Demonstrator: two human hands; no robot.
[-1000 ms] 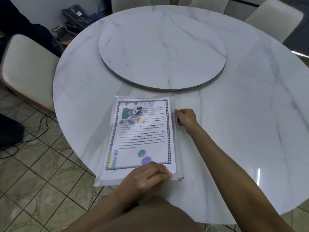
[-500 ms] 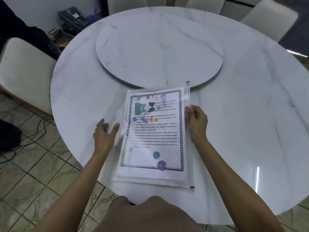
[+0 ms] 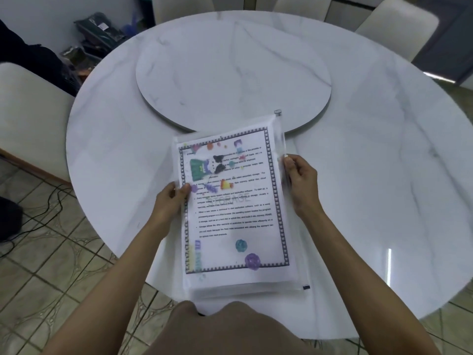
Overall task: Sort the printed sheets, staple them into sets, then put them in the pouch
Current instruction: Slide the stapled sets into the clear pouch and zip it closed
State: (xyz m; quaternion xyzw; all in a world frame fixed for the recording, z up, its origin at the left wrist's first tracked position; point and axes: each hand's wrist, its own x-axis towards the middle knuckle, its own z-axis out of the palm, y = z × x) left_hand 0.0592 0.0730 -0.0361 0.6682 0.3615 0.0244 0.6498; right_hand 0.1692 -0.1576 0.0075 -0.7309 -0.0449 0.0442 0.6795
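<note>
A clear zip pouch point(image 3: 294, 280) holds a stack of printed sheets point(image 3: 235, 219); the top sheet has a checkered border, coloured pictures and text. The pouch is in front of me over the near part of the white marble table point(image 3: 358, 188). My left hand point(image 3: 171, 198) pinches the pouch's left edge, thumb on top. My right hand point(image 3: 299, 180) grips the right edge along the zip track. The zip slider point(image 3: 278, 112) is at the far right corner.
A round marble turntable point(image 3: 233, 80) lies on the table's middle, just beyond the pouch. Cream chairs stand at the left point(image 3: 28, 119) and far right point(image 3: 394, 24). Dark bags and cables lie on the tiled floor at the left.
My left hand left the pouch's near edge, swung to its left side and took hold there. The pouch has shifted right and nearer to me, with my right hand staying on the zip edge.
</note>
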